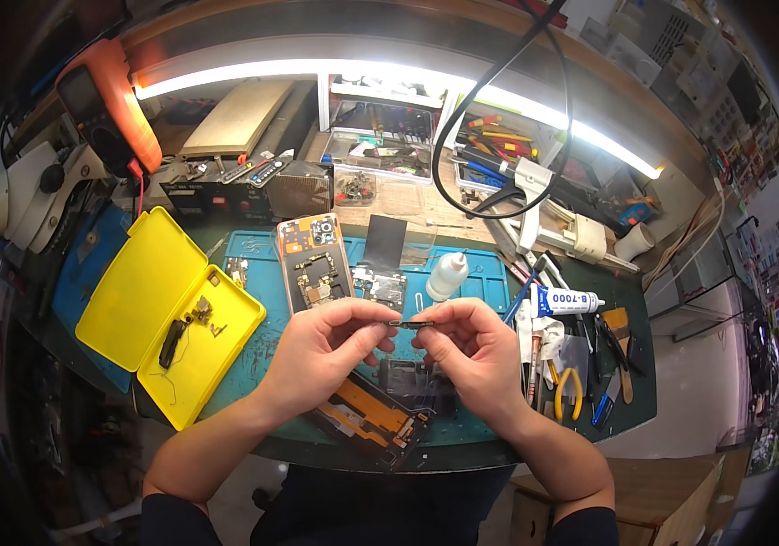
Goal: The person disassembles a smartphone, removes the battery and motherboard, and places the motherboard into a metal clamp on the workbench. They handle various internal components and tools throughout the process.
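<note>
Between my left hand (339,346) and my right hand (471,350), pinched at its two ends by thumbs and fingers, is a thin dark strip-like part (408,324). It shows nearly edge-on, so its kind is unclear. Just beyond my hands lie an opened copper-coloured phone housing (315,264) with a circuit board in it, a black sheet (386,240) and another small board (380,286). A white dropper bottle (448,276) stands past my right hand. Under my wrists, at the mat's near edge, rests a dark phone assembly (376,419) with orange flex.
An open yellow case (148,282) holding small parts lies left on the blue mat (253,247). At right are a glue tube (570,301), yellow-handled pliers (569,396) and several tools. An orange multimeter (112,109) stands back left; a black cable (437,164) loops overhead.
</note>
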The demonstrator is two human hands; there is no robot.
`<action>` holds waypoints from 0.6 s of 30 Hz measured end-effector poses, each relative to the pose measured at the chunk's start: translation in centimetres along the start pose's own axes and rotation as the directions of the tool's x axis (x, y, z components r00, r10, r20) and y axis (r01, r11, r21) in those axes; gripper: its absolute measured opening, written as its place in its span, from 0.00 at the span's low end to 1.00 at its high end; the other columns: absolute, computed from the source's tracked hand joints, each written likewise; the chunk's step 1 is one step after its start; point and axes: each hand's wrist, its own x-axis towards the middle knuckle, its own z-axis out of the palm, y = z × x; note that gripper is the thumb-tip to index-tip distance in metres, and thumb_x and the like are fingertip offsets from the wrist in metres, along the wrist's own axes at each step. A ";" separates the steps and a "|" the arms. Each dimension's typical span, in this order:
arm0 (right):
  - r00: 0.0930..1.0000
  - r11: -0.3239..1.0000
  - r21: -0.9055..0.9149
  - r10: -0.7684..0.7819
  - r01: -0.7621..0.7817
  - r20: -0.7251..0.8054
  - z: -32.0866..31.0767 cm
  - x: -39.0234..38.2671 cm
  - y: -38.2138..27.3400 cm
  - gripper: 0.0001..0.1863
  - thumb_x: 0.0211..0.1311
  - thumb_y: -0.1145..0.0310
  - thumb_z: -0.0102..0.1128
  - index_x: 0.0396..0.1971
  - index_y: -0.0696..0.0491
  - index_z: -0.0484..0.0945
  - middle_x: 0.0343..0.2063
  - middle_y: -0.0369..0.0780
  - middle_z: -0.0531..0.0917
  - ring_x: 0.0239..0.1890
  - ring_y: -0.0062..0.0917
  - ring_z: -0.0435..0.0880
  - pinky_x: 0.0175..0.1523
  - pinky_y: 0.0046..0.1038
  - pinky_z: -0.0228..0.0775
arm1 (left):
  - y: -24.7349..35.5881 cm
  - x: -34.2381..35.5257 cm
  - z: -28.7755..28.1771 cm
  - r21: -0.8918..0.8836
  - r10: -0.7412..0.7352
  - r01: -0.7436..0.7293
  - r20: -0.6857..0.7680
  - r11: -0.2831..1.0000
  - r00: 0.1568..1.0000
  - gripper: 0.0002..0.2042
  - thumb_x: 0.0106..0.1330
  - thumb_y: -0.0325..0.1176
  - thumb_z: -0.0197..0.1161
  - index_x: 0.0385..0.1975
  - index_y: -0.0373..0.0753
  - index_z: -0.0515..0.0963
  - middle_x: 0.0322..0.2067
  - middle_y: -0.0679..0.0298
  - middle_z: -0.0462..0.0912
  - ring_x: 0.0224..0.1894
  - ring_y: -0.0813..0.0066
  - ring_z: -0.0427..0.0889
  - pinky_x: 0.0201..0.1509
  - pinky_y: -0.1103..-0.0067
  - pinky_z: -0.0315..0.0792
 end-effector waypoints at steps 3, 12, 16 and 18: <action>1.000 1.000 -0.007 0.005 -0.005 -0.009 0.0 0.0 0.0 0.09 0.70 0.76 0.66 0.47 0.58 0.79 0.39 0.38 0.87 0.42 0.20 0.88 0.49 0.23 0.79 | 0.1 0.0 0.1 -0.005 0.007 -0.007 -0.013 1.000 1.000 0.10 0.77 0.26 0.59 0.52 0.31 0.81 0.41 0.61 0.87 0.43 0.77 0.86 0.44 0.80 0.80; 0.999 0.998 0.042 0.049 -0.049 -0.001 0.1 0.0 -0.3 0.12 0.70 0.74 0.66 0.50 0.59 0.79 0.40 0.39 0.88 0.41 0.20 0.88 0.49 0.24 0.80 | -0.4 0.0 -0.3 -0.044 0.009 -0.010 -0.018 0.999 1.000 0.11 0.78 0.31 0.60 0.52 0.31 0.82 0.39 0.61 0.87 0.40 0.80 0.86 0.43 0.82 0.80; 0.999 0.999 0.034 0.034 -0.034 0.000 0.0 0.1 -0.3 0.12 0.70 0.74 0.66 0.50 0.59 0.79 0.40 0.39 0.88 0.41 0.21 0.88 0.48 0.24 0.80 | -0.5 0.1 -0.3 -0.051 0.000 -0.001 -0.022 0.999 1.000 0.11 0.78 0.31 0.60 0.52 0.31 0.82 0.39 0.61 0.87 0.40 0.80 0.86 0.43 0.82 0.80; 0.999 0.998 0.036 0.041 -0.041 0.000 0.1 0.0 -0.3 0.12 0.70 0.74 0.66 0.50 0.59 0.79 0.40 0.39 0.88 0.41 0.21 0.88 0.48 0.24 0.80 | -0.4 0.0 -0.3 -0.048 -0.008 0.007 -0.019 0.999 1.000 0.11 0.78 0.31 0.60 0.51 0.31 0.83 0.39 0.62 0.87 0.39 0.80 0.86 0.42 0.82 0.80</action>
